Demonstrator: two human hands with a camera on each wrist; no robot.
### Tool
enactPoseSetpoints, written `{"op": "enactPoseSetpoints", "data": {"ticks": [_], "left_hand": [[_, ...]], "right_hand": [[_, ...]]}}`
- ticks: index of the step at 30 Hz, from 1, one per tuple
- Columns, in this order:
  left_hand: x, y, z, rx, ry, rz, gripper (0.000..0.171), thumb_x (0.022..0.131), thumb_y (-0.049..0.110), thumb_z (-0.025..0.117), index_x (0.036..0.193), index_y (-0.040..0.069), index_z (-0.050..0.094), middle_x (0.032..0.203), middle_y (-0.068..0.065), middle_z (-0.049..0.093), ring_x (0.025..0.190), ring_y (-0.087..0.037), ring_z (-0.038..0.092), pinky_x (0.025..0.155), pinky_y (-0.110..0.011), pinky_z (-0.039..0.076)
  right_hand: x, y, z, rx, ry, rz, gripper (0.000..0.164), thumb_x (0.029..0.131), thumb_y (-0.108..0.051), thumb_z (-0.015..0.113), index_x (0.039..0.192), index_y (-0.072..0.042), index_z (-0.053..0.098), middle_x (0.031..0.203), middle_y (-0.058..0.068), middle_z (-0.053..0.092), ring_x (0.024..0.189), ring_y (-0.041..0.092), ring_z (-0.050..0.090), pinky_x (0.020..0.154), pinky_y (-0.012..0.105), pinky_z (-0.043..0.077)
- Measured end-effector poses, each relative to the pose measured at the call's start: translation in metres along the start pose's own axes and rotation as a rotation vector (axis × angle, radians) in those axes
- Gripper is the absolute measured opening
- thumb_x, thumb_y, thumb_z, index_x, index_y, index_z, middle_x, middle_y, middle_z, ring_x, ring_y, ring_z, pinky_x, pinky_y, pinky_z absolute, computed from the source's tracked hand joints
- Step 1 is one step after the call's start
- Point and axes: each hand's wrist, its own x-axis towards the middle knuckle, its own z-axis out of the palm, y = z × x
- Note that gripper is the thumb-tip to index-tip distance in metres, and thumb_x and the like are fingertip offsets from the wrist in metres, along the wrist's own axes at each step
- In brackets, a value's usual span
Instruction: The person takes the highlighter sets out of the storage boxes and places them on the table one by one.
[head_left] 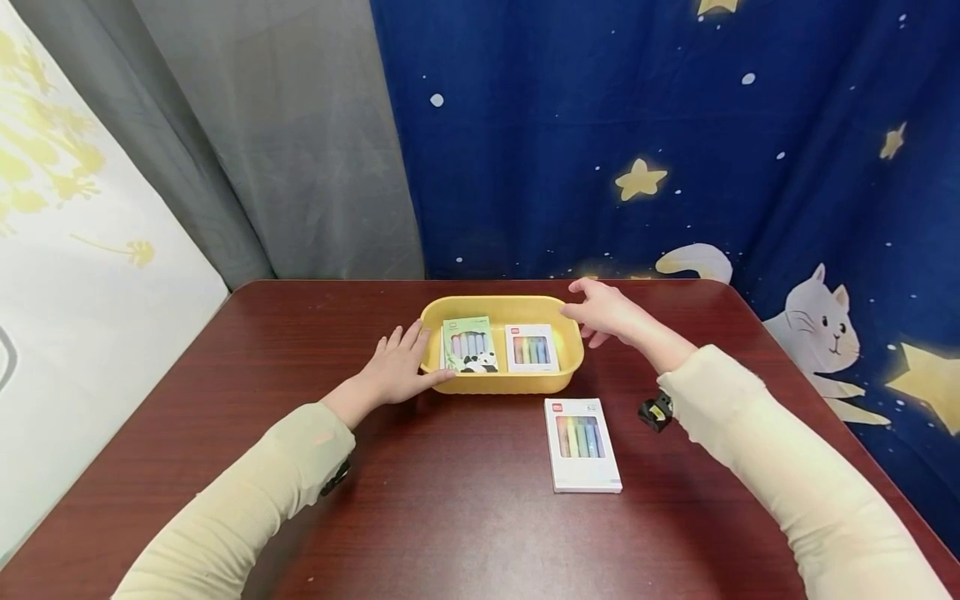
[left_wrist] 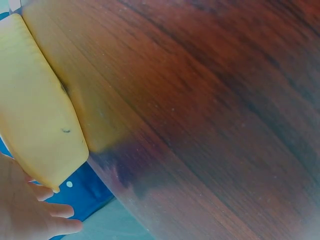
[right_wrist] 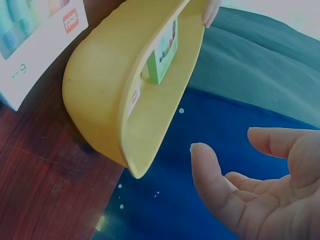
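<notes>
A yellow oval basin (head_left: pixel 495 383) stands on the table. In it lie a green box of markers with a panda picture (head_left: pixel 470 354) and a white box of markers (head_left: pixel 532 354). My left hand (head_left: pixel 401 367) rests against the basin's left end, fingers spread and fairly straight, thumb near the front rim; the left wrist view shows this hand (left_wrist: pixel 32 210) beside the basin wall (left_wrist: pixel 42 100). By the right end hovers my right hand (head_left: pixel 607 312), its fingers loosely bent and apart from the basin in the right wrist view. Another white box of markers (head_left: pixel 582 450) lies in front of the basin.
The dark reddish wooden table (head_left: pixel 420 517) ends just behind the basin. Beyond its far edge hang a grey curtain (head_left: pixel 300 150) and a blue curtain with stars (head_left: pixel 555 150). A white panel (head_left: pixel 82 275) stands to the left.
</notes>
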Motion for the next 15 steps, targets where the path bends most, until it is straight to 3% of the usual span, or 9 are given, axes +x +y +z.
{"op": "enactPoseSetpoints", "data": {"ticks": [7,15], "left_hand": [[0.001,-0.001,0.0,0.001,-0.001,0.004,0.096,0.082,0.071,0.04,0.145,0.002,0.018,0.152,-0.018,0.01,0.135,-0.045,0.015,0.106,-0.059,0.015],[0.0,0.0,0.001,-0.012,0.004,0.007,0.097,0.081,0.072,0.039,0.145,0.001,0.018,0.152,-0.018,0.01,0.135,-0.045,0.015,0.105,-0.059,0.014]], "right_hand": [[0.012,-0.004,0.005,0.017,-0.009,0.035,0.056,0.094,-0.027,0.05,0.14,-0.004,0.027,0.126,0.022,0.046,0.091,0.032,0.059,0.066,0.033,0.054],[0.026,-0.004,0.016,-0.002,-0.004,0.015,0.056,0.094,-0.026,0.049,0.14,-0.003,0.026,0.13,0.024,0.044,0.099,0.036,0.057,0.075,0.037,0.053]]}}
